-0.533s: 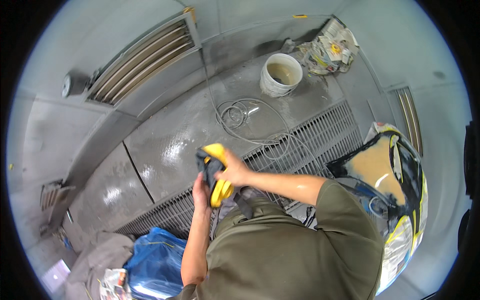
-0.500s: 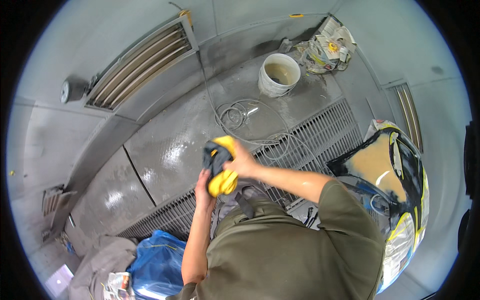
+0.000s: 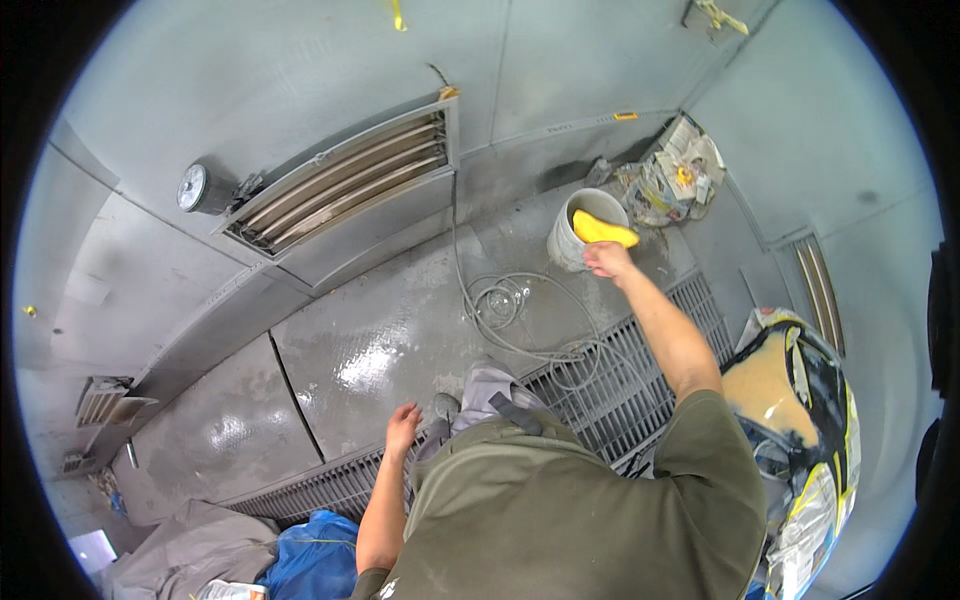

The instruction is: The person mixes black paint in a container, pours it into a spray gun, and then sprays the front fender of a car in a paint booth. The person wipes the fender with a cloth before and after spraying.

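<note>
from my end i see the right hand [image 3: 607, 261] up against the yellow cloth [image 3: 603, 229], which shows over the mouth of the white bucket [image 3: 564, 247]; whether the fingers grip it, i can't tell. the left hand [image 3: 403, 426] is empty, fingers loosely curled. a release too near the rim could drop the cloth outside, and stepping on the hose [image 3: 545, 354] or the shiny, wet-looking floor [image 3: 365, 370] could cause a slip.

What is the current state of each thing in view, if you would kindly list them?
White bucket: upright, open-topped
Yellow item: over the bucket's opening in this view
Right hand: against the yellow item, grip unclear
Left hand: empty, fingers loosely bent
Hose: loosely coiled
Floor: shiny, wet-looking patches
Blue sheet: crumpled
</note>
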